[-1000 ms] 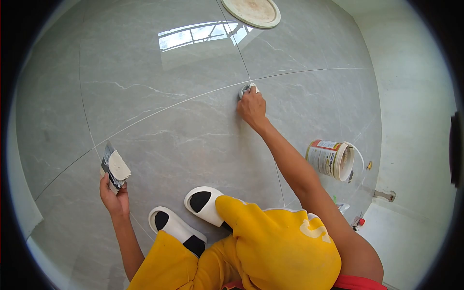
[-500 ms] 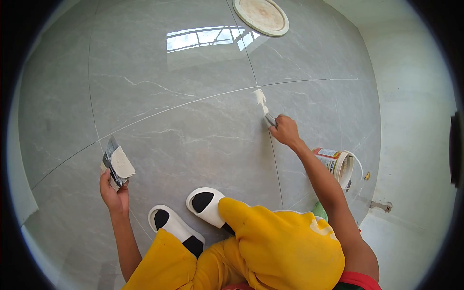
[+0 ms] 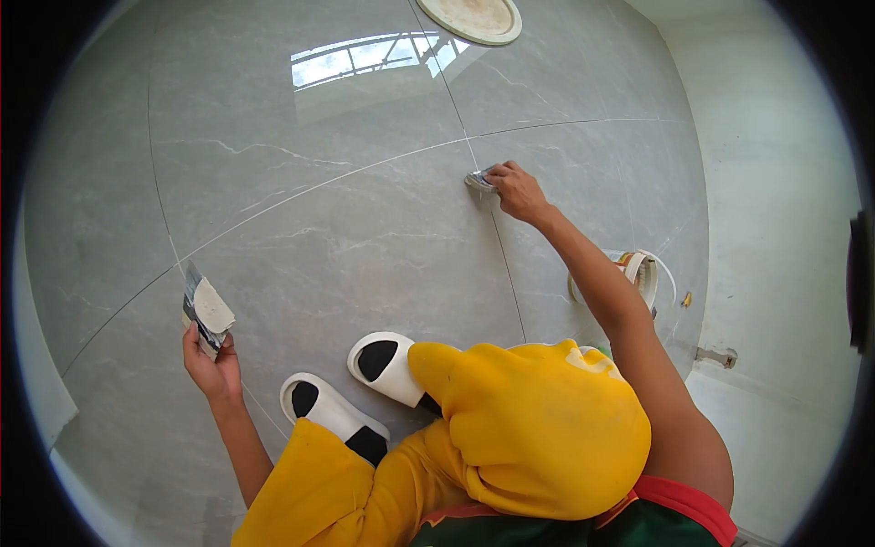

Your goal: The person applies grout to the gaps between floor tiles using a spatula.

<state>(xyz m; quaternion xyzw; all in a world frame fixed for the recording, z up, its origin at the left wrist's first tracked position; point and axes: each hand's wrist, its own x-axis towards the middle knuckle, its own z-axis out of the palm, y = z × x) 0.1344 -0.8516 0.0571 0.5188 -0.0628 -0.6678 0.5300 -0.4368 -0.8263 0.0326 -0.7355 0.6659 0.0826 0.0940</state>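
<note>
I am crouched over a glossy grey marble-look tiled floor (image 3: 301,237). My right hand (image 3: 516,190) reaches forward and grips a small putty knife (image 3: 479,180), whose blade presses on the joint line near where tile joints cross. My left hand (image 3: 210,365) is held out to the left above the floor, gripping a wider scraper (image 3: 204,311) that carries a lump of white filler on its blade.
A tub of filler (image 3: 638,273) lies on its side to the right, partly hidden by my right arm. A round lid (image 3: 472,18) lies on the floor at the top. My white slippers (image 3: 383,365) and yellow shorts fill the bottom. A white wall runs along the right.
My right hand drew the putty knife down the joint, leaving a white smear, then moved back up toward the crossing; the smear is gone. My left hand stayed put.
</note>
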